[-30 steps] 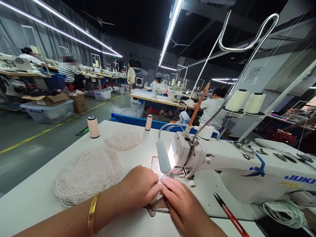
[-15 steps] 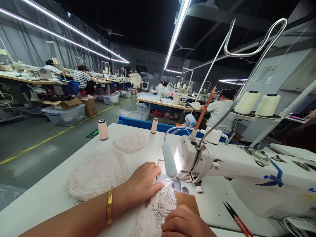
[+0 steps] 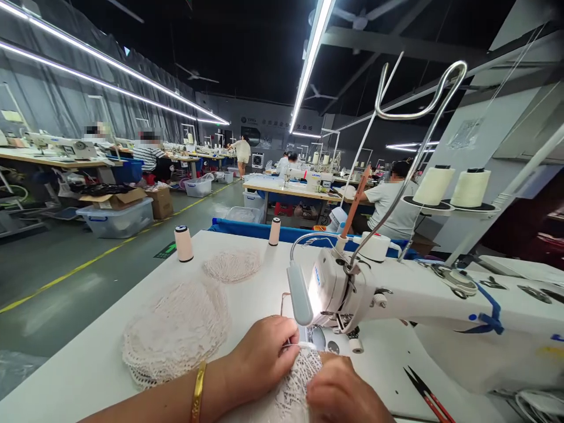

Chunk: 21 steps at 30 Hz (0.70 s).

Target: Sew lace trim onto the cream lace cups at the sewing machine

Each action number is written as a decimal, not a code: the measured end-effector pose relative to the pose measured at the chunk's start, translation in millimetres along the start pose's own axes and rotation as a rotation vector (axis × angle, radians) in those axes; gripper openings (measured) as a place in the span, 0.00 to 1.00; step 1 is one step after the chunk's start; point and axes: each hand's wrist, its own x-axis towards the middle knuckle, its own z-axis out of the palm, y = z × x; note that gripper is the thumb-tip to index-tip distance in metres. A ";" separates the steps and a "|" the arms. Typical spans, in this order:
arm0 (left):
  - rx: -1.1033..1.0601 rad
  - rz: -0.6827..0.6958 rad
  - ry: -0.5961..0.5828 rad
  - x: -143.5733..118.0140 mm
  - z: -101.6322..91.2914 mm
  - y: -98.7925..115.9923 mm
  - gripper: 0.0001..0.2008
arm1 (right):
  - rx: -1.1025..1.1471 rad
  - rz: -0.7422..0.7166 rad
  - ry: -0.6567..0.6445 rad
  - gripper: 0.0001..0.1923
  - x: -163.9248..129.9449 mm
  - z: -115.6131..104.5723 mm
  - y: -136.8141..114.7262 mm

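A strip of white lace fabric (image 3: pixel 296 385) lies in front of the needle area of a white sewing machine (image 3: pixel 396 296). My left hand (image 3: pixel 267 355) is closed at the far left edge of the lace, thumb and forefinger pinched together on it. My right hand (image 3: pixel 346 390) has its fingers curled on the lace's right edge, lower down and nearer to me. A lit lamp (image 3: pixel 299 294) on the machine's head shines on the lace. Brown board behind my right hand is mostly covered.
A stack of lace pieces (image 3: pixel 176 332) lies left, with a smaller lace pile (image 3: pixel 232 266) beyond it. Two thread spools, one left (image 3: pixel 184 244) and one farther back (image 3: pixel 274 232), stand near the far edge. Black-and-red scissors (image 3: pixel 427 393) lie right. Co-workers sit at other tables.
My left hand has gone from lying spread on the lace to a pinch at its edge. My right hand has risen slightly with the lace, toward the machine.
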 end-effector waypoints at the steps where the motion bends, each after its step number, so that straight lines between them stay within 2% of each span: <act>1: -0.015 0.069 0.029 -0.9 0.5 1.5 0.06 | -0.028 0.030 0.047 0.14 1.7 -4.7 -5.2; 3: -0.036 0.199 0.074 -1.9 0.7 5.4 0.05 | -0.131 0.110 0.176 0.26 5.5 -12.5 -17.1; 4: -0.037 0.250 0.096 -2.1 0.6 7.3 0.05 | -0.165 0.146 0.206 0.28 7.7 -15.2 -22.9; 5: -0.034 0.291 0.114 -2.3 0.6 9.0 0.06 | -0.177 0.181 0.216 0.27 10.1 -17.1 -28.2; 7: -0.017 0.345 0.143 -2.3 0.7 11.5 0.08 | -0.125 0.247 0.191 0.20 15.1 -18.4 -35.8; 10: 0.001 0.373 0.169 -1.9 0.9 14.3 0.10 | -0.071 0.239 0.191 0.08 20.9 -17.3 -39.4; 13: -0.001 0.391 0.174 -0.6 0.6 18.2 0.09 | -0.101 0.188 0.247 0.08 23.3 -16.7 -38.4; 16: -0.002 0.422 0.173 0.1 1.2 22.0 0.13 | -0.131 0.146 0.292 0.07 24.4 -17.0 -38.1; 21: 0.022 0.443 0.226 -2.2 4.8 22.4 0.12 | -0.122 0.124 0.288 0.08 26.0 -16.0 -39.7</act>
